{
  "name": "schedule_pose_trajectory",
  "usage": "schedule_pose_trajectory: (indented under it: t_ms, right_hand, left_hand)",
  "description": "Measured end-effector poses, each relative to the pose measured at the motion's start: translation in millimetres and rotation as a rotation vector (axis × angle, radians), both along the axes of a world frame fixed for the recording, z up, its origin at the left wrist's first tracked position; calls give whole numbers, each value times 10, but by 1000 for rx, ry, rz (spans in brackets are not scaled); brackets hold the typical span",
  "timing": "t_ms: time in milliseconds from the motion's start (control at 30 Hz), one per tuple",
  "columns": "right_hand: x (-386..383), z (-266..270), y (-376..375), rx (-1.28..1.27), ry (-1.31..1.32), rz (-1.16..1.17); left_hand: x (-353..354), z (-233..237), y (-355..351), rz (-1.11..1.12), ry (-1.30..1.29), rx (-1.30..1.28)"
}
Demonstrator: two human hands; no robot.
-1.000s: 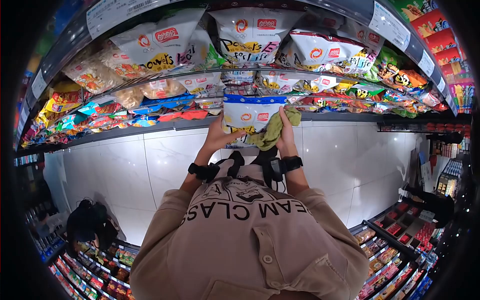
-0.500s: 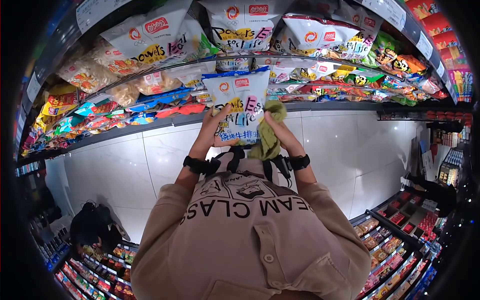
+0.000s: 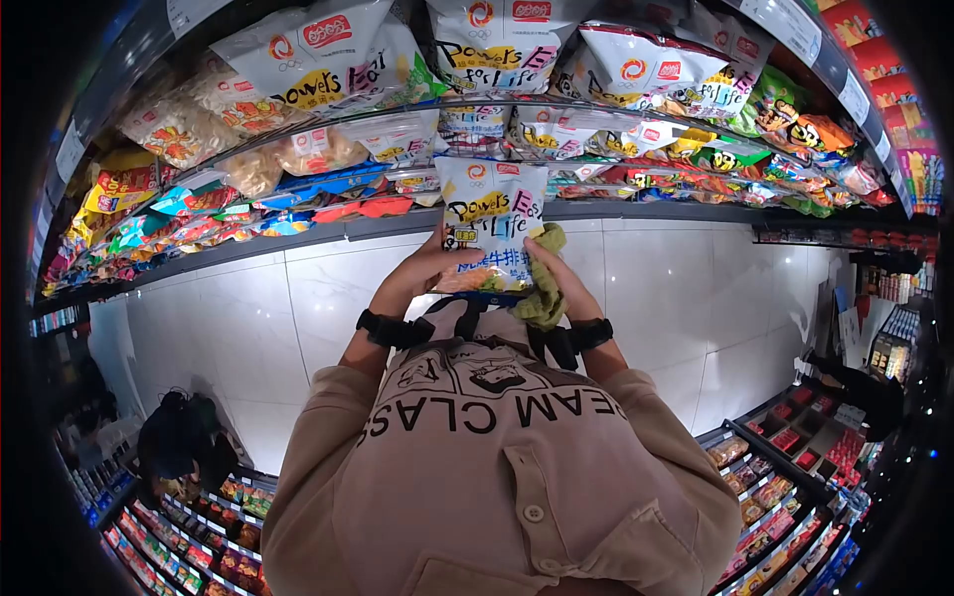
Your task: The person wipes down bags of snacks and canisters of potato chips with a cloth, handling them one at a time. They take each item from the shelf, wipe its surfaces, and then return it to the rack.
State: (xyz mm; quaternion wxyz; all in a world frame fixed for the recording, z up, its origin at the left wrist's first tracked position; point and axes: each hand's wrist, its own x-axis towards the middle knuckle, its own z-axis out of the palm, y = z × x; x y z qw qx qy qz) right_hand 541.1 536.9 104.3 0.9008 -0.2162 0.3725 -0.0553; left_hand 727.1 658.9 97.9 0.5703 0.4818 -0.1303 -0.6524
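A white and blue bag of chips [image 3: 494, 199] is held upright in front of my chest, its printed front facing me. My left hand [image 3: 419, 270] grips its lower left side, with the thumb across the front. On the opposite side, my right hand [image 3: 558, 270] presses the bag's edge with the thumb and also keeps hold of a crumpled green cloth [image 3: 543, 303]. The cloth hangs below that hand, beside the bag. The fingers behind the bag are hidden.
Ahead stands a curved-looking shelf [image 3: 686, 214] with several tiers of snack bags [image 3: 318, 60]. Pale floor tiles [image 3: 656, 288] lie below. Behind me are more product racks [image 3: 785, 507]. A person in dark clothes [image 3: 179, 437] is at the lower left, another person [image 3: 860, 392] at the right.
The bag has come down slightly and tilted, showing more of its lower front. My left thumb has shifted down to the bag's lower part. The cloth remains with my right hand.
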Motion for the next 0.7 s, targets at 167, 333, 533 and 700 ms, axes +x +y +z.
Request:
schedule_pose_trajectory:
  t_ms: [167,333,533,700]
  right_hand:
    - [-232,-378,-225,-780,188,122]
    - [6,-120,-304,-1196,298,-251]
    - [551,136,88,-2037,262,181]
    - [634,195,-378,-2137,562,60]
  left_hand:
    - [-35,-177,-1,-151,40,84]
    - [-190,-492,-54,32,-259,-127]
    - [-329,-505,-176,-88,-995,-314]
    - [-167,116,-79,60,-575,-202]
